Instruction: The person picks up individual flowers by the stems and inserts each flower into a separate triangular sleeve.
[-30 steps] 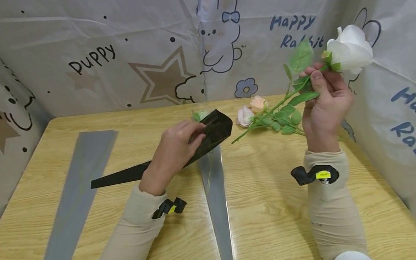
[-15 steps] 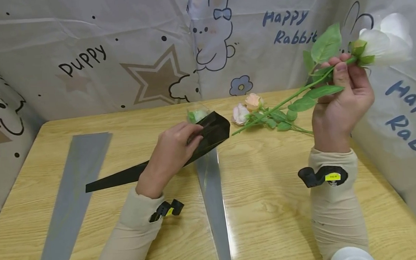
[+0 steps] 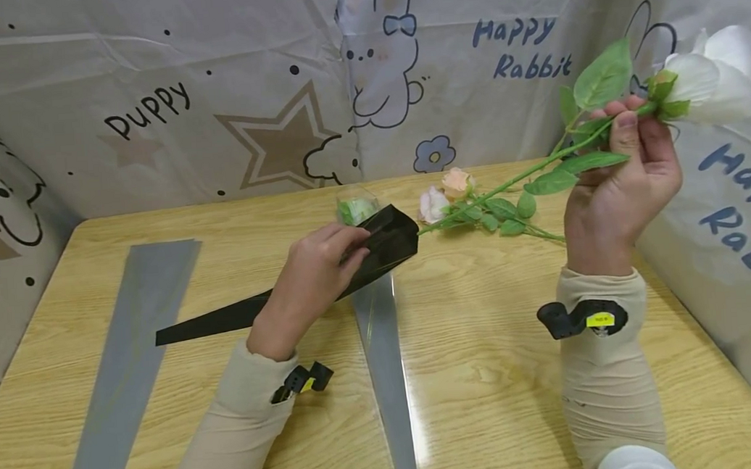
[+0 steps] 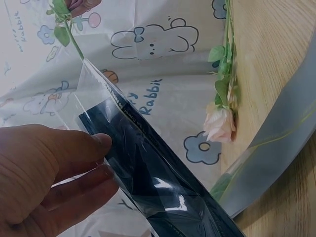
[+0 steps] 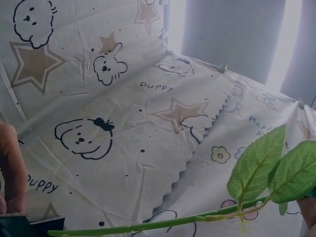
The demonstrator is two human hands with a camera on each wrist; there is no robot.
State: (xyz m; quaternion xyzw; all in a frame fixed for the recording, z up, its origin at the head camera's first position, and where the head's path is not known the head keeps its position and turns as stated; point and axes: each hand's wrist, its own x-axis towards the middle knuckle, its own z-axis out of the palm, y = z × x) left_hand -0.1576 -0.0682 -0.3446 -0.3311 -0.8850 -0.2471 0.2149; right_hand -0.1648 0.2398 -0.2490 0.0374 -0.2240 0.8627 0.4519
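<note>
My left hand (image 3: 307, 283) pinches a narrow black flower sleeve (image 3: 386, 245) near its wide mouth. In the left wrist view the sleeve (image 4: 148, 158) has a clear plastic front and a thin gold line of print. With thumb and fingers, my right hand (image 3: 623, 184) holds a white artificial rose (image 3: 714, 80) by its green stem, just under the bloom. The rose points up to the right, its stem slanting down to the left. The stem's lower end (image 5: 64, 232) is right at the sleeve's mouth. The sleeve's narrow tail reaches left past my wrist.
A grey sleeve (image 3: 129, 353) lies on the left of the wooden table (image 3: 490, 372). Another grey sleeve (image 3: 388, 379), with a greenish flower (image 3: 357, 208) at its top, lies mid-table. Pink (image 3: 434, 205) and peach (image 3: 457, 182) roses lie at the back, before the printed cloth wall.
My right hand has moved right with the white rose, turning it so the stem's end is lined up with the sleeve's mouth. My left hand keeps its hold on the sleeve.
</note>
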